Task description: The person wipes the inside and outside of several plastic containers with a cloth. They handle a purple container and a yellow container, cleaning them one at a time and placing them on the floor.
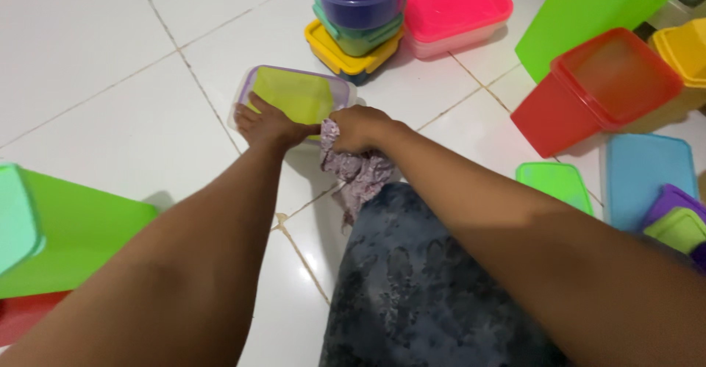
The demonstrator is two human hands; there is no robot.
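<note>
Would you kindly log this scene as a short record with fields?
Setting: white tiled floor
Left hand: pressed flat on the lid of the box, which has a yellow-green lid with a purple rim
Right hand: closed on a patterned cloth, beside the box
Behind the box: stack of tubs, pink box
To the right: red bin, blue lid

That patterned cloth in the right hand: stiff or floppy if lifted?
Probably floppy: the cloth bunches in the right hand and hangs in folds. Likely light, since its loose end drapes thinly. It should not roll or tip.
</note>
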